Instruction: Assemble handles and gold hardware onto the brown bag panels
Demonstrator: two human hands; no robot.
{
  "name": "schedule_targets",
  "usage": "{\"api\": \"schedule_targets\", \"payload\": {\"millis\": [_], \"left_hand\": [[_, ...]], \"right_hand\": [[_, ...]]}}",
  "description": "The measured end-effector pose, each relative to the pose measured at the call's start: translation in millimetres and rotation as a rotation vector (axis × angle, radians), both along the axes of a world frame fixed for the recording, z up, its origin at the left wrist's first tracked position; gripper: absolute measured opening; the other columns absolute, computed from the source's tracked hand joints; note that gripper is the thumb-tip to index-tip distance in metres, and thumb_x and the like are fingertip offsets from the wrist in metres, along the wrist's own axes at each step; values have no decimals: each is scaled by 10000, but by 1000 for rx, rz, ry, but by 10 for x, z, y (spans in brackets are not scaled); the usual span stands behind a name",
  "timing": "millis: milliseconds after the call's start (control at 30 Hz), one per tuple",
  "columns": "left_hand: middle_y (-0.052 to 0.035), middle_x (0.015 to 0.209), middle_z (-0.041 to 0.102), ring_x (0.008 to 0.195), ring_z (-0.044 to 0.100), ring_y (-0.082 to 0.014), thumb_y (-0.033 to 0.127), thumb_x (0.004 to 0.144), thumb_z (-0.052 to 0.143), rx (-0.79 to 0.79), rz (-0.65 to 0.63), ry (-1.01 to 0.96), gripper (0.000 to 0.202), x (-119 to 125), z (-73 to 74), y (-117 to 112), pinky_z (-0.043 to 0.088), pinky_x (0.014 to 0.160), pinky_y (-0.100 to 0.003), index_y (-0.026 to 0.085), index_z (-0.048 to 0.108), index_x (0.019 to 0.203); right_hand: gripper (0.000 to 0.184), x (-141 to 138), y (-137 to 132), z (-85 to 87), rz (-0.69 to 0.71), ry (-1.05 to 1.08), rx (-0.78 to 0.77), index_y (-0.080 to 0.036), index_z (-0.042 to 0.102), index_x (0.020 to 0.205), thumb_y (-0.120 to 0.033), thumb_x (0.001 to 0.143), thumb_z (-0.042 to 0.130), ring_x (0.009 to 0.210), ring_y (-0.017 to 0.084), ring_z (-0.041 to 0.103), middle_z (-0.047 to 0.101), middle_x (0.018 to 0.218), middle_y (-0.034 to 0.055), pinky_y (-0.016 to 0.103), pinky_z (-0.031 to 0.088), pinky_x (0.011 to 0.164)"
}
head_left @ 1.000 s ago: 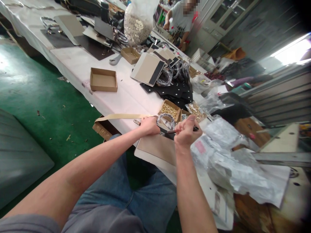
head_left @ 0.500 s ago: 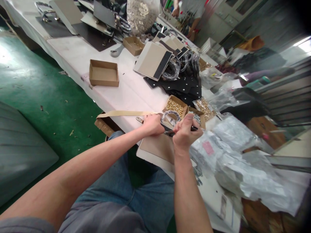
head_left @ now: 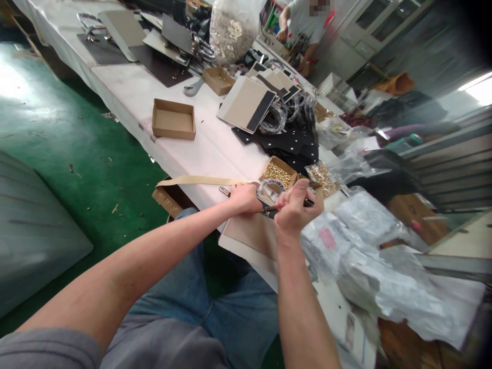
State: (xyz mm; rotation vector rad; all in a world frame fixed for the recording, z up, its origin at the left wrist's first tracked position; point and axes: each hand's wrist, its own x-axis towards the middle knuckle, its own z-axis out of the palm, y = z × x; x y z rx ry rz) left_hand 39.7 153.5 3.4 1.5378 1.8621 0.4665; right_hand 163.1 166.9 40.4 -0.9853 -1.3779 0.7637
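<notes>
My left hand (head_left: pixel 246 198) is closed on a beige panel with a wrapped metal ring handle (head_left: pixel 270 187) at the near table edge. A long beige strap (head_left: pixel 196 181) runs left from that hand, ending in a small metal clasp (head_left: pixel 225 191). My right hand (head_left: pixel 294 208) is a fist around a dark thin tool (head_left: pixel 307 203), its tip pressed at the handle's base. Both hands work over a tan board (head_left: pixel 251 233). A small box of gold studs (head_left: pixel 277 173) stands just behind them.
An open cardboard box (head_left: pixel 173 119) sits on the white table (head_left: pixel 126 92), with stacked beige and black panels (head_left: pixel 248 102) and ring handles beyond. Crumpled plastic bags (head_left: pixel 369 256) lie at right. Another person (head_left: pixel 303 25) works at the far end. Green floor lies to the left.
The hands stay in the same grip at the handle. The view has shifted slightly; the right hand has turned a little on the tool.
</notes>
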Motion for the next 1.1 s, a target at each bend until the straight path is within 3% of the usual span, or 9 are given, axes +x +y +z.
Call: {"api": "schedule_targets", "payload": {"millis": [233,567,700,800,867,933,1033,1100], "left_hand": [[-212,1400,771,1384,648,-428,575,854,770,18,-13,-33,632,-25,-28,0,467,1205,-514,196,737,1359],[-239,1467,749,1427,638,-459,577,811,833,-10,-6,-40,701,-8,-40,42,452,1228,-532,160,730,1365],[-222,1421,778,1380,672,-452,563,789,858,15,-7,-23,671,-15,-19,16,483,1203,-515,177,758,1329],[-179,1361,805,1337,698,-425,473,754,892,7,-4,-39,591,-39,0,27,510,1163,-479,214,780,1274],[-158,1301,821,1291,717,-410,419,743,903,-4,2,-56,530,-42,22,37,524,1136,-468,224,794,1223],[-154,1249,821,1243,727,-406,386,746,905,22,10,-54,480,-20,55,28,536,1105,-475,219,802,1183],[-177,1241,786,1220,711,-409,364,754,910,160,31,-18,444,51,128,-39,551,1063,-477,186,794,1144],[-179,1262,761,1218,701,-388,339,754,918,282,42,-37,430,100,194,-112,559,1048,-451,173,777,1124]], "right_hand": [[668,-76,22,-119,31,-38,6,-267,459,640,-721,1046,730,422,108,434,410,537,-67,288,392,417],[630,-93,-122,-192,-79,-98,28,-251,523,663,-690,1085,686,465,120,490,460,555,-51,282,433,466],[718,86,104,13,24,68,-80,-284,368,638,-797,1041,668,410,94,346,325,521,-91,264,329,389],[731,412,121,263,19,140,-88,-292,310,657,-807,1031,670,408,92,277,266,530,-106,262,267,376],[698,678,-28,367,-29,26,-131,-295,355,666,-792,1022,693,417,105,297,312,527,-98,281,259,394],[670,929,-250,385,-93,-244,-199,-293,428,658,-789,993,730,455,134,373,397,518,-68,312,311,449],[611,1220,-532,280,-247,-686,-261,-274,580,683,-791,961,750,604,217,568,610,590,14,358,434,620],[559,1359,-605,174,-338,-844,-341,-261,714,828,-810,916,773,730,288,686,764,744,79,384,472,704]]}}
